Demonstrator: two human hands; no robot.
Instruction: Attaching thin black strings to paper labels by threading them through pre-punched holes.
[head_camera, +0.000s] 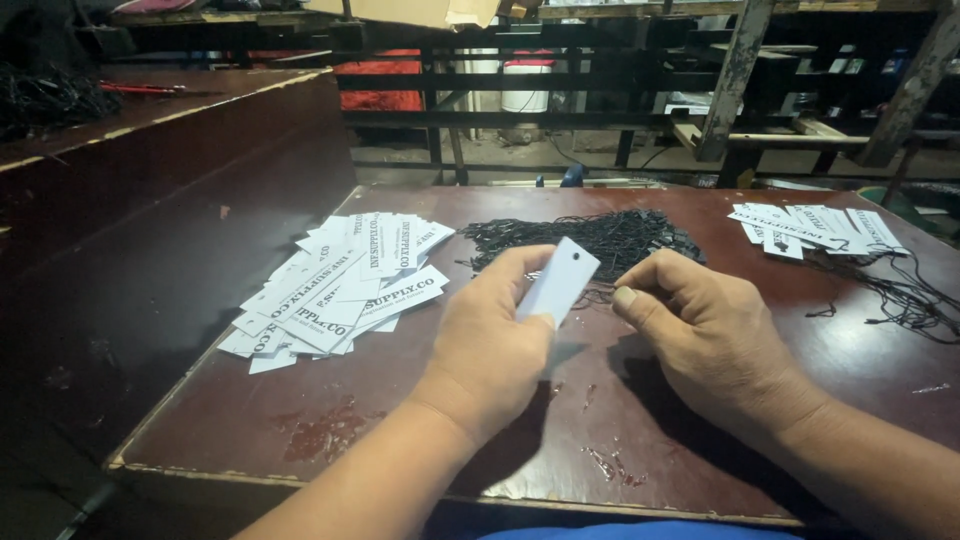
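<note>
Left hand (485, 345), smooth rectangular card (558, 283)

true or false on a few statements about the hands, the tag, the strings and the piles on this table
1. The left hand holds a white card tag with a small hole near its top. True.
2. The right hand grips a pair of scissors. False: no scissors show; its fingers are pinched close beside the tag.
3. A bundle of black strings lies on the table beyond the hands. True.
4. The only pile of tags lies to the right. False: a larger pile of white printed tags lies left, a smaller pile right.
5. The table is dark reddish brown with worn patches. True.
</note>
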